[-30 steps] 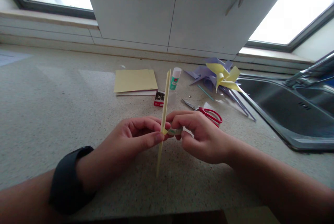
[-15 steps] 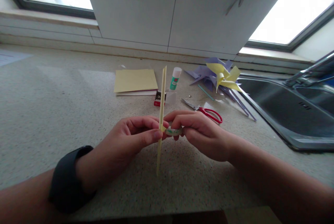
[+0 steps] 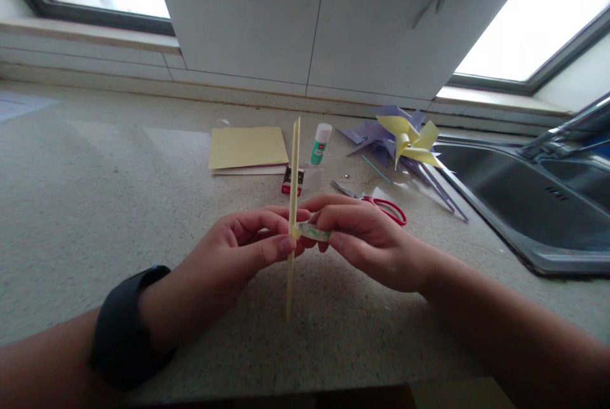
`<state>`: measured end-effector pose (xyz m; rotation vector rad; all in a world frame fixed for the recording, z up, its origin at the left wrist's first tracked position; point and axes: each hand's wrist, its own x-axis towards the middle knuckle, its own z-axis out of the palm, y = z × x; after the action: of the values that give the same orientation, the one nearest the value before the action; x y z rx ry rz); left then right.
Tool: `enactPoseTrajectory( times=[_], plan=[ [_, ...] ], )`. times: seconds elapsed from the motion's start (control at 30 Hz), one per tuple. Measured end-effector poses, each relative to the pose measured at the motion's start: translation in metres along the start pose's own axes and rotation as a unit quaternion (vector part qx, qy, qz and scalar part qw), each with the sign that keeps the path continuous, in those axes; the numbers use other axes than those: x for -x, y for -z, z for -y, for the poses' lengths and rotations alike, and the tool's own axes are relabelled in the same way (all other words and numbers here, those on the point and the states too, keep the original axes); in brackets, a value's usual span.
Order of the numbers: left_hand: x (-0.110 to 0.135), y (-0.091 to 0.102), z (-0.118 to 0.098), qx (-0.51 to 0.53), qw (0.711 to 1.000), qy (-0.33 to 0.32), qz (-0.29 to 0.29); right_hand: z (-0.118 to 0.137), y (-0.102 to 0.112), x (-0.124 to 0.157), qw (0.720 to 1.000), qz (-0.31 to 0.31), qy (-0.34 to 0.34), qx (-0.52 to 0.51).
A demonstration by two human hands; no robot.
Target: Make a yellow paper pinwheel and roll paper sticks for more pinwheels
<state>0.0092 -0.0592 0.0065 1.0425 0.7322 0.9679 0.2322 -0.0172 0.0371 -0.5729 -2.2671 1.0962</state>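
My left hand pinches a thin, rolled yellow paper stick near its middle and holds it nearly upright above the counter. Just right of the stick, my right hand grips a small roll of clear tape with green marks between thumb and fingers. The roll sits against or very close to the stick; a yellowish bit shows where they meet. Beyond my right hand lie red-handled scissors, their handles partly behind my fingers.
Behind the stick are a stack of yellow paper, a small red and black box and a glue stick. A yellow pinwheel lies on purple pinwheels beside the steel sink. A teal stick rests near them.
The tape roll has turned and tilted slightly in my right hand, showing more of its side. The stick's top has shifted a little left. My left hand has barely moved.
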Motion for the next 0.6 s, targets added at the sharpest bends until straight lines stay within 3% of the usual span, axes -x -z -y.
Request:
enactPoseTrajectory(
  times=[0.6],
  plan=[
    [0.0020, -0.0005, -0.0005, -0.052, 0.999, 0.000, -0.004, 0.0081, -0.0055, -0.0020, 0.995, -0.032, -0.079, 0.043]
  ],
)
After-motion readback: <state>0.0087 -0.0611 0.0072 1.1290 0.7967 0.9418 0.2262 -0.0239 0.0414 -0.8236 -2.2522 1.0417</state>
